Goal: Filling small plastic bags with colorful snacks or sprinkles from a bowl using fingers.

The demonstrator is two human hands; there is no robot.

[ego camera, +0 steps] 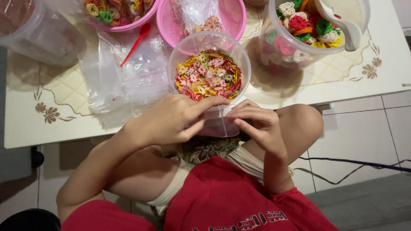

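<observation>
The left hand curls its fingers around the near rim of a clear round plastic tub, thumb and fingertips closed on the edge where a thin clear plastic bag seems to hang below it — whether the fingers pinch the bag, the rim, or both cannot be told. The right hand sits just beside it on the same near side, fingers bent and drawn together in a narrow pinch at the bag's edge, touching the tub wall. The tub stands at the front edge of a low white table with a tan floral pattern, between the person's bare knees, and is filled almost to the brim with small flat flower-shaped crackers in red, yellow, green and white. Just behind it a pink plastic mesh basket holds a crumpled clear bag with a few of the same small crackers. To the left lies a stack of empty clear plastic bags, with a red plastic spoon resting on top, its bowl near a second pink basket of larger coloured curled crackers. To the right stands a large clear plastic jar — inside it, bigger rose-shaped crackers in red, green, orange and white, and a white plastic scoop leaning on its rim.
</observation>
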